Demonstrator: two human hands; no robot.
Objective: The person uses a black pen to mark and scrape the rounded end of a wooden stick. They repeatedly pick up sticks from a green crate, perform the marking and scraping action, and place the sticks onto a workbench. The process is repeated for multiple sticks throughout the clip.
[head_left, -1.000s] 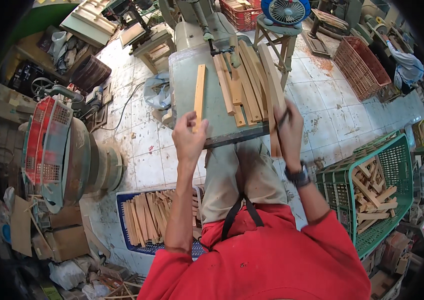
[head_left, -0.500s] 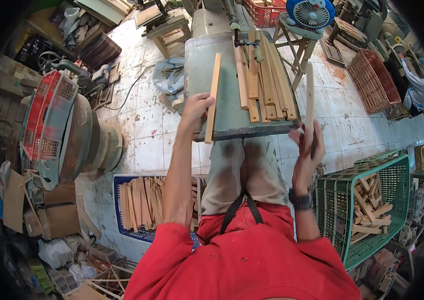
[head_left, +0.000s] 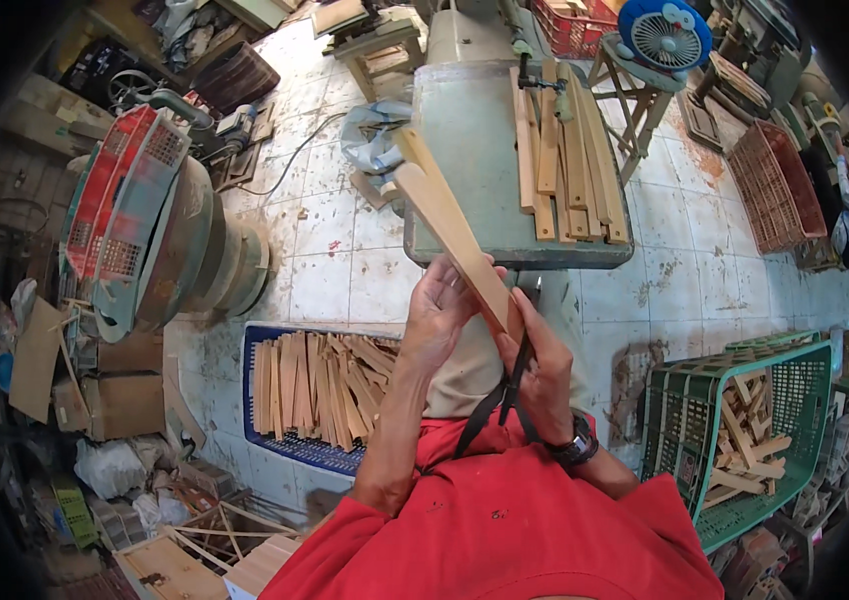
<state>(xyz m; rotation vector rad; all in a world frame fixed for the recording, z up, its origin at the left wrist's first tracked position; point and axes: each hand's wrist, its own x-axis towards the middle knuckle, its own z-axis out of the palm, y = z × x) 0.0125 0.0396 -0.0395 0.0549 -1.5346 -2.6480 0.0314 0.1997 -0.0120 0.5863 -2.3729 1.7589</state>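
Observation:
Two pale wooden slats (head_left: 460, 240), lying nearly together, slant across in front of my body, their far ends over the table's left edge. My right hand (head_left: 542, 372) is closed around their near end. My left hand (head_left: 442, 305) has its palm turned up beside them, its fingers partly hidden behind the wood. A narrow black strip (head_left: 517, 375) runs alongside my right hand; whether the hand holds it, I cannot tell. Beyond, on the green-grey machine table (head_left: 465, 150), several more slats (head_left: 575, 160) lie in a bundle at the right, some with a hole near the end.
Below left, a blue crate (head_left: 270, 440) holds many slats. A green crate (head_left: 680, 385) of short offcuts lies at the right. A blue fan (head_left: 667, 35) sits on a stool at the back right. A red basket (head_left: 115, 200) leans on a round machine at the left.
Both hands have come together before my body. The slat from my left and the one from my right now lie side by side, tilted. My view has shifted a little left.

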